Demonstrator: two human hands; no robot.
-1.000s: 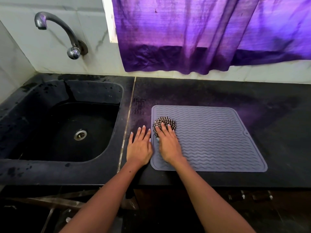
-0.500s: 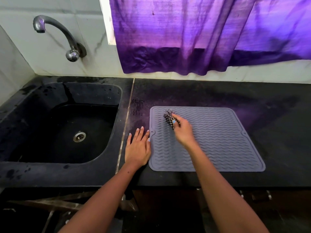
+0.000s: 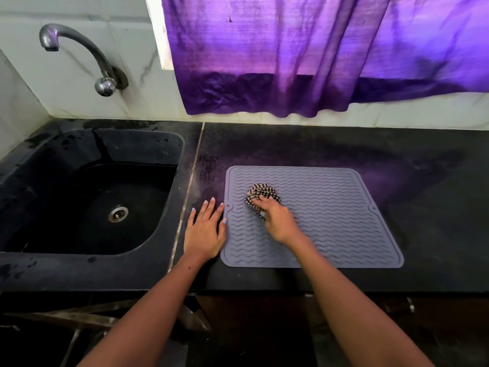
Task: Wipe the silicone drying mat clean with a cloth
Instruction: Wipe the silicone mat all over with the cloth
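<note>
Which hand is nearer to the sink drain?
Left. The left hand lies flat on the counter just right of the sink, nearer the drain. The right hand is farther right, on the mat.

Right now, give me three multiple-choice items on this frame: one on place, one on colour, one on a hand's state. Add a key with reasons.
1. Where does the checked cloth lie?
A. in the sink
B. on the drying mat, in its left half
C. on the bare counter to the right of the mat

2. What colour is the curtain?
A. purple
B. green
C. white

3. What is the left hand doing?
A. gripping the tap
B. holding the cloth
C. resting flat on the counter beside the mat's left edge

Key:
1 B: the cloth sits on the wavy mat under the right hand.
2 A: the fabric hanging over the wall is purple.
3 C: its fingers lie straight on the dark counter, between the sink and the mat.
</note>
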